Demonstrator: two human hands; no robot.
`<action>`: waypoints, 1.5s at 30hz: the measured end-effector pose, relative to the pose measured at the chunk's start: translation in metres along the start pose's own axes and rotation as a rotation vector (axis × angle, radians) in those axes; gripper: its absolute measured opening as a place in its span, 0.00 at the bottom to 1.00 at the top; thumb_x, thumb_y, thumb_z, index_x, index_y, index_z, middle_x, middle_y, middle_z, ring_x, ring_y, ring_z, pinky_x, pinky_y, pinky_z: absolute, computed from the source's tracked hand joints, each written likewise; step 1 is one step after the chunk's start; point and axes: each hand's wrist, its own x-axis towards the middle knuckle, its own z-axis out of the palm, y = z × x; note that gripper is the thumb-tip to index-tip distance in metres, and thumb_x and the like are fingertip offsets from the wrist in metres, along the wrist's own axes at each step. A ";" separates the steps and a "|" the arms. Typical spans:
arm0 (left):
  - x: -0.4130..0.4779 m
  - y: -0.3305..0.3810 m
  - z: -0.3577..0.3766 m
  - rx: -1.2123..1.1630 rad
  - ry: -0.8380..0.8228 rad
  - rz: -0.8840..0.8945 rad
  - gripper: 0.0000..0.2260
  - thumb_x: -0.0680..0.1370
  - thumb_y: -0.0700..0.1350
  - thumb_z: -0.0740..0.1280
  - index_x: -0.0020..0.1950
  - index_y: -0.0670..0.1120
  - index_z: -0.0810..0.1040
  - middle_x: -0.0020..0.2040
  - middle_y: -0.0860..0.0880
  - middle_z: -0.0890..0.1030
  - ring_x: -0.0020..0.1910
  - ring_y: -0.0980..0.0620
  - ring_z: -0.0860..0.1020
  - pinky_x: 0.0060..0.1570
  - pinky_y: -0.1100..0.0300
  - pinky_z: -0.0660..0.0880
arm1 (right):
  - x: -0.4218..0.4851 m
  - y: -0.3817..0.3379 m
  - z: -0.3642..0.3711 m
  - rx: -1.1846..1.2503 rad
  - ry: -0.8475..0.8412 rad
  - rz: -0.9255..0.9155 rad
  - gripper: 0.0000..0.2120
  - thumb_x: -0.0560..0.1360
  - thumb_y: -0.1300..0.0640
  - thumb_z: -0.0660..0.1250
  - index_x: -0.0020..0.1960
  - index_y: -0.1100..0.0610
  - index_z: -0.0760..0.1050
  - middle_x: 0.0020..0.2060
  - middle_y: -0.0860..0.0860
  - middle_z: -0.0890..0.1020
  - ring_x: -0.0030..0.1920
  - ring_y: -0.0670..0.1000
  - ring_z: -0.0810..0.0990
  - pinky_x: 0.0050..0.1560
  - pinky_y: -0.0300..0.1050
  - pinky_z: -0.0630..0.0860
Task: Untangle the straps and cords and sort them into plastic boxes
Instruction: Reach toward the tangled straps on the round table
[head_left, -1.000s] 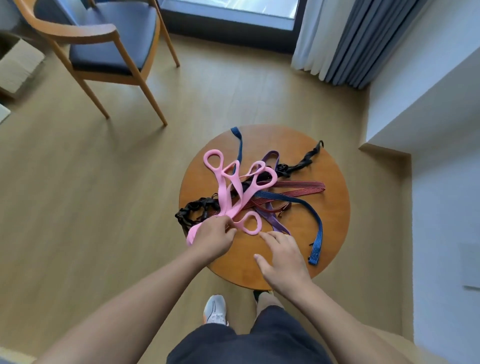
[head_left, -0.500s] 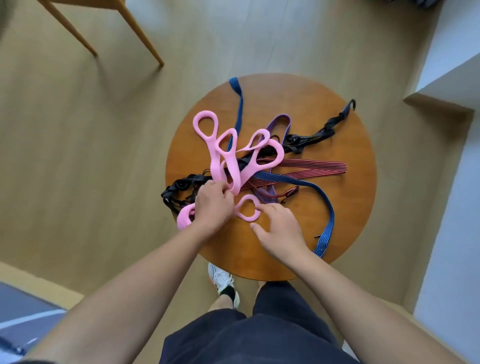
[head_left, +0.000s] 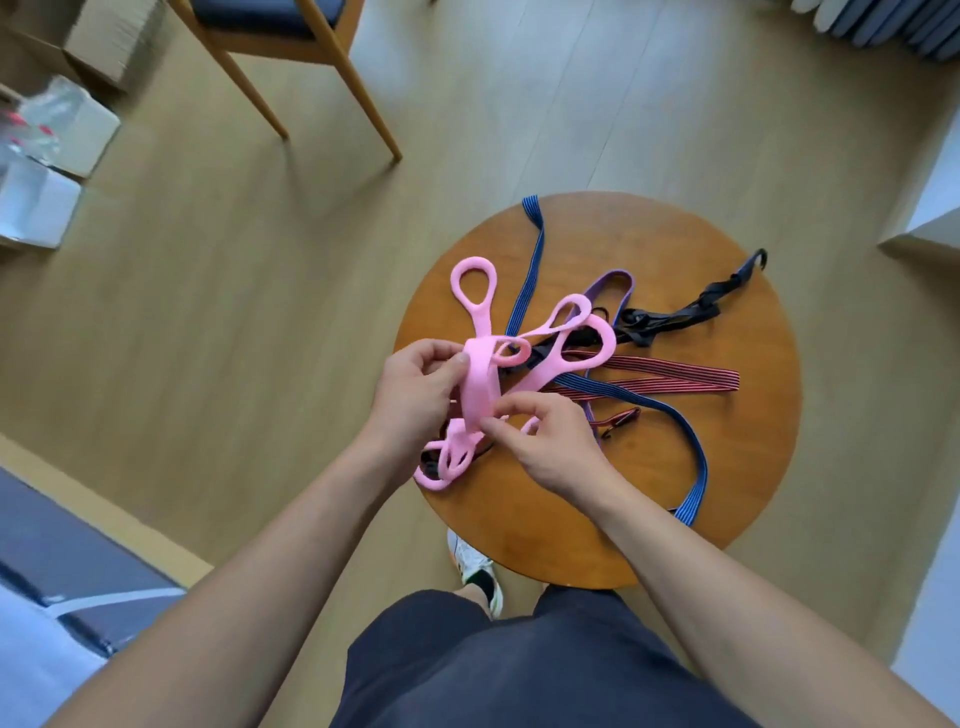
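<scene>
both hands are on the pink band (head_left: 480, 387), lifted just above the table (head_left: 727, 493). left hand (head_left: 415, 400) grips the wide middle to steady it, while the right hand (head_left: 540, 441) pinches its lower part, probably to work a loop free. other straps (head_left: 675, 374) are spread on the tabletop.

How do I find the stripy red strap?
Look at the round wooden table. Right of the pink loops lies the red strap, stretched flat toward the table's right edge. It alone has red and dark stripes; its neighbours are blue, purple and black.
</scene>
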 end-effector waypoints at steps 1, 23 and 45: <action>0.000 0.003 -0.002 -0.029 -0.020 -0.017 0.04 0.82 0.40 0.68 0.48 0.44 0.81 0.42 0.44 0.84 0.41 0.46 0.82 0.43 0.49 0.82 | -0.003 -0.004 -0.003 -0.048 0.009 -0.059 0.04 0.73 0.54 0.75 0.45 0.54 0.86 0.42 0.46 0.86 0.47 0.46 0.81 0.52 0.49 0.76; -0.006 0.081 -0.049 0.767 -0.483 0.495 0.26 0.66 0.42 0.83 0.62 0.47 0.83 0.48 0.50 0.83 0.50 0.48 0.81 0.52 0.53 0.79 | -0.066 -0.063 0.008 -0.126 0.243 0.084 0.02 0.73 0.60 0.74 0.44 0.54 0.83 0.39 0.47 0.84 0.42 0.48 0.82 0.47 0.51 0.79; -0.068 0.128 -0.089 0.750 -0.215 1.210 0.12 0.69 0.53 0.81 0.47 0.48 0.87 0.40 0.51 0.81 0.38 0.54 0.76 0.36 0.57 0.74 | -0.058 -0.100 0.005 0.043 0.295 -0.163 0.15 0.73 0.59 0.73 0.55 0.43 0.80 0.47 0.42 0.85 0.51 0.42 0.83 0.46 0.32 0.79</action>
